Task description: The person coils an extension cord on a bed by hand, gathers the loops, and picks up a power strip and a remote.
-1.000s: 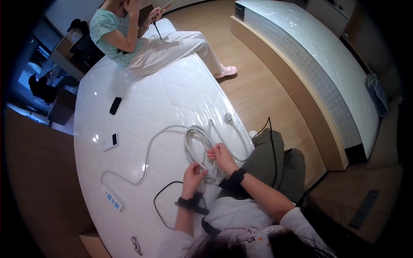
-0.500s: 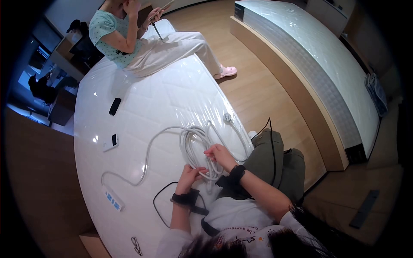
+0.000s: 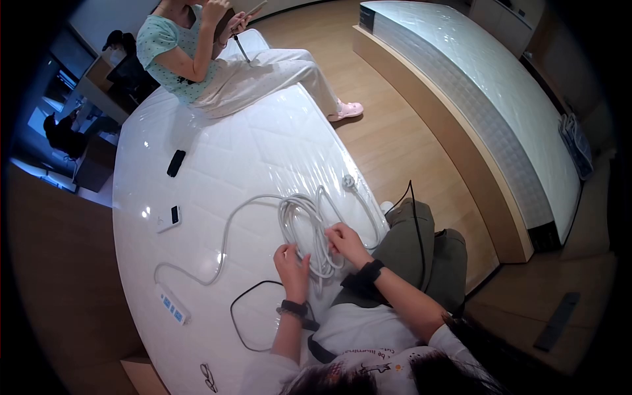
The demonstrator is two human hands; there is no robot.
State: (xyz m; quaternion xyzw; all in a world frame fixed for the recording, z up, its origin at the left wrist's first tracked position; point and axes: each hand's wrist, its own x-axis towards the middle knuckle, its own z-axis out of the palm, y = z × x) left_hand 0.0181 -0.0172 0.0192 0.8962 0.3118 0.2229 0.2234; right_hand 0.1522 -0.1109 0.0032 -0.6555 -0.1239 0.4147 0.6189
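A coiled white extension cord (image 3: pixel 297 214) lies in loose loops on the plastic-wrapped mattress (image 3: pixel 250 164). My left hand (image 3: pixel 291 268) is at the near left side of the loops, thumb and fingers apart, with nothing visible in its grasp. On the right side of the coil, my right hand (image 3: pixel 347 245) has its fingers curled around strands of the cord. One length runs left to the power strip (image 3: pixel 174 307) with blue-marked sockets. The cord's plug (image 3: pixel 348 181) lies near the mattress edge, beyond my right hand.
A black case-like object (image 3: pixel 176 163), a white device with a dark screen (image 3: pixel 169 219) and eyeglasses (image 3: pixel 209 378) lie on the mattress. A thin black cable (image 3: pixel 238 329) loops beside my left wrist. A person (image 3: pixel 191 72) sits at the far edge. Another wrapped mattress (image 3: pixel 474 99) stands right.
My left hand has come off the cord's lower loops, moving up and slightly left with its fingers opening. My right hand has shifted slightly right, and the loops are drawn a little narrower.
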